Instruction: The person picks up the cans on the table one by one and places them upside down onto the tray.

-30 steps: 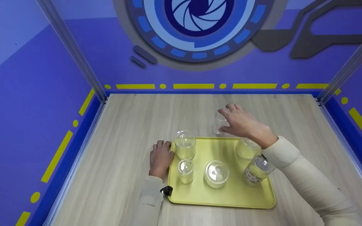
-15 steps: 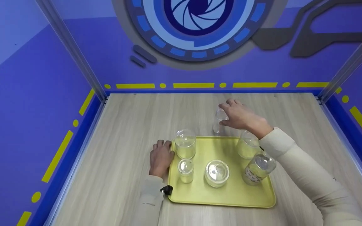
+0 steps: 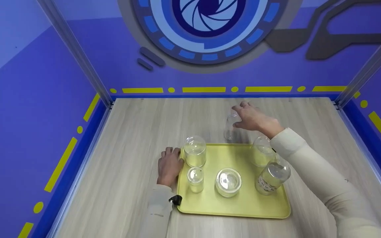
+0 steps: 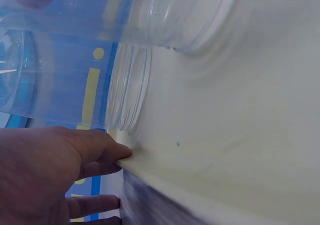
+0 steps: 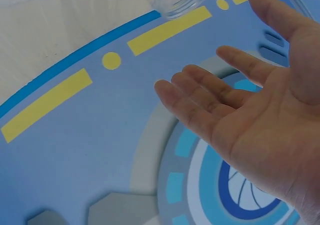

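My right hand, fingers spread, is beside a slim clear jar that stands on the table behind the yellow tray. In the right wrist view the palm is bare, and part of a clear jar shows at the top. My left hand grips the tray's left rim; the left wrist view has the thumb over the edge and fingers below. Near it on the tray are a wide clear jar and a small one. In the left wrist view, threaded jar mouths face down on the tray.
Also on the tray are a squat clear jar, a jar with a printed band and another clear jar, partly behind the right sleeve. Blue printed walls enclose the wooden table at the back and sides.
My right hand has shifted up and slightly away from the slim jar, which stays about where it was behind the tray. The left hand and the tray have kept their places.
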The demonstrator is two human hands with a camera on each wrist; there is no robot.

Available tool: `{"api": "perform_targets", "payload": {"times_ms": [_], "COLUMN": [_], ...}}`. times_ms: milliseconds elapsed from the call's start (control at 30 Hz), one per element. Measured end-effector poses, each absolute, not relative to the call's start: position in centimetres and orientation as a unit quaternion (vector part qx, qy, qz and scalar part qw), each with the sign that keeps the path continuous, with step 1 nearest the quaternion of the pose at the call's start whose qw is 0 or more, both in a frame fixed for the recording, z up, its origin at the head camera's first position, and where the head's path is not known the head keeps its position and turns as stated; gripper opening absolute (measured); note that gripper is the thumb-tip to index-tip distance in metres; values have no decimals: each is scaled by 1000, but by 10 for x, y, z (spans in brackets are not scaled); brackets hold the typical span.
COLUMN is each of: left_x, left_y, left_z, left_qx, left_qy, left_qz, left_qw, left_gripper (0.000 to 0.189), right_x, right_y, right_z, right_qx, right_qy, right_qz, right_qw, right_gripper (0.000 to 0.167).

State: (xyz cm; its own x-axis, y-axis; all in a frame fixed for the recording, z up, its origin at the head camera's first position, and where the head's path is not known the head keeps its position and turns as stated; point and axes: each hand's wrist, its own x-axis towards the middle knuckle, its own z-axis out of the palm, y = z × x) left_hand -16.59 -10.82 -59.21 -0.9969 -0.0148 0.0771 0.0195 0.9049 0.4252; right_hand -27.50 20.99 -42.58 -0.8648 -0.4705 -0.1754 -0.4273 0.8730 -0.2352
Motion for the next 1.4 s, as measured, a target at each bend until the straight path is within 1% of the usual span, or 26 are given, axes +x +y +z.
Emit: {"api": "perform_targets", "payload": {"times_ms": [133,300,700,967,1400], "left_x": [-166,-167,-167,-167,-166], "left_y": [-108,-108,-108,-107,-107], "left_z": [-591,-592,-592,-593,-592], "left_qx": [-1,-7,-8,-3,1], "left_qy": [-974,-973,-974,-975,-976], "left_qz": [-221,-225,-218,-218,-214], "left_qw": [43,53,60,47,42], "left_gripper": [35,34,33,35,35], "right_x": [-283,-291,-297,-299,-300], "right_y": [209,208,200,197,194], "right_z": [-427,-429,-438,-441,-451], "right_qx": [-221,-215,-221,-214,-213], "right_qy": [963,964,961,960,960], "right_qz": [-89,-74,-62,-55,-34], "right_qw": [130,136,154,172,180], "right_gripper": [70,70,69,71,69]}}
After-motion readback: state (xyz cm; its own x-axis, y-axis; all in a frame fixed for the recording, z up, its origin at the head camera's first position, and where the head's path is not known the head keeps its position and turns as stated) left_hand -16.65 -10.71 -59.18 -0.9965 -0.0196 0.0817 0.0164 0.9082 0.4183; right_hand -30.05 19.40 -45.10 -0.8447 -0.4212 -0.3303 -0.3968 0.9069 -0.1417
